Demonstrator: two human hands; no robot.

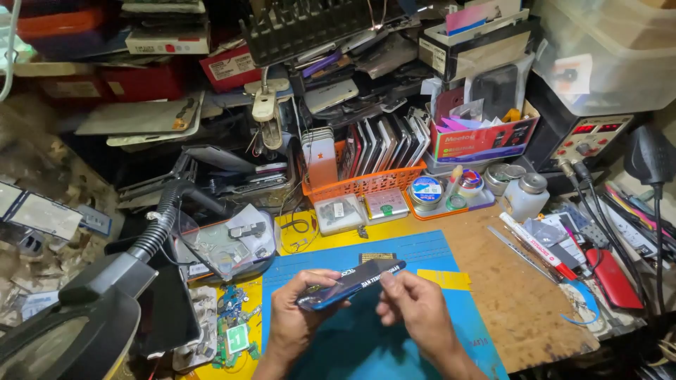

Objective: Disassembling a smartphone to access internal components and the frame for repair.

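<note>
A dark blue smartphone (352,283) is held tilted above the blue work mat (422,257). My left hand (296,317) grips its lower left end, fingers wrapped around the edge. At the phone's right half my right hand (415,306) touches the underside and edge with fingertips. Both hands hover over the mat near the bench's front edge.
An orange basket (366,184) of upright phones stands behind the mat. Solder tins (426,191) and a white bottle (527,195) sit to the right, with a soldering station (588,137) behind. A magnifier lamp on a flexible arm (105,295) fills the lower left. A clear parts tray (229,246) lies left.
</note>
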